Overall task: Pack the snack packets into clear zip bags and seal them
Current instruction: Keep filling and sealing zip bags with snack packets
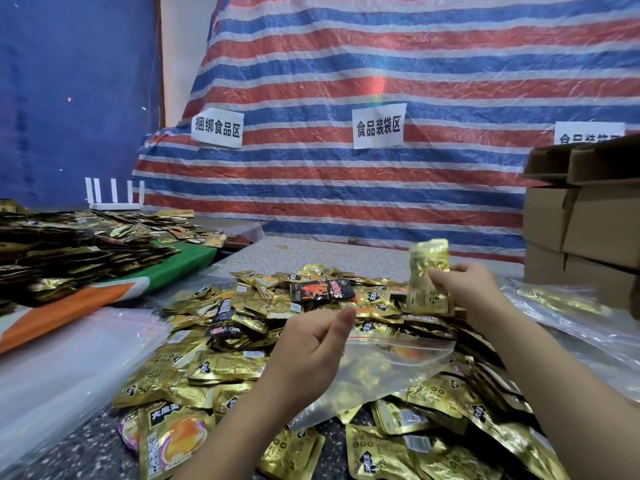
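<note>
Snack packets (pixel 221 367): glossy gold foil (creased). Zip bag (pixel 377 372): clear, shiny plastic film. Tarpaulin (pixel 381 64): woven striped plastic. Boxes (pixel 585 220): matt brown cardboard.

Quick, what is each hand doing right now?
Left hand: pinches the rim of the clear zip bag.
Right hand: holds a few gold snack packets upright.

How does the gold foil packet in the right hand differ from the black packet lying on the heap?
The gold foil packet is upright, lifted off the heap, pinched by the right hand; the black packet with red print lies flat on top of the pile of packets, untouched. One is shiny gold, the other matte black. Both are small, flat sealed snack sachets.
</note>
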Demonstrator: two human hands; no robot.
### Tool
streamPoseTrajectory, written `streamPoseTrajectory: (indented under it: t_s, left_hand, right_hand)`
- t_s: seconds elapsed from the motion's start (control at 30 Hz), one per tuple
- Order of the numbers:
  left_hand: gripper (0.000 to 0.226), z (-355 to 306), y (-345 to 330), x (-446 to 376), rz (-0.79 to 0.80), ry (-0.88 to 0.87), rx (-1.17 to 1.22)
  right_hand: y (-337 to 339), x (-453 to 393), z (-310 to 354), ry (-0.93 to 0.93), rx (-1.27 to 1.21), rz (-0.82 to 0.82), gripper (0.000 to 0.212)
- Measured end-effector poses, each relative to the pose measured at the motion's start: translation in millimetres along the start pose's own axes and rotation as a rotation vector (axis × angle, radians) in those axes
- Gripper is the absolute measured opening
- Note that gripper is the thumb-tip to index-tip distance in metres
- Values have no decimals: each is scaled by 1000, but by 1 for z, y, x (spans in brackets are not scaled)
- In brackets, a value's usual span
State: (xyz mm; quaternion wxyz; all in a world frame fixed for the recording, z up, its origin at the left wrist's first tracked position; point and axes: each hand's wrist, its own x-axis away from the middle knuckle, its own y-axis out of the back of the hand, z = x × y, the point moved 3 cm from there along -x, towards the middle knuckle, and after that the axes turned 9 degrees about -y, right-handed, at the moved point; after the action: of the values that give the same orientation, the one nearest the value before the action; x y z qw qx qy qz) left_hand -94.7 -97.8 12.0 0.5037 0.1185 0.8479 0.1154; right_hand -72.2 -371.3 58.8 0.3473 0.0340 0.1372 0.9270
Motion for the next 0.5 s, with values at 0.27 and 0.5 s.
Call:
streamPoseTrajectory:
  t_s: [0.27,0.5]
  left_hand:
    - [92,-4,1,-1,-25,11,58]
    - [92,-2,-2,0,43,10,80]
  right_hand:
    - [12,95,26,-42,-923,544,34]
    - [1,130,8,25,-946,574,37]
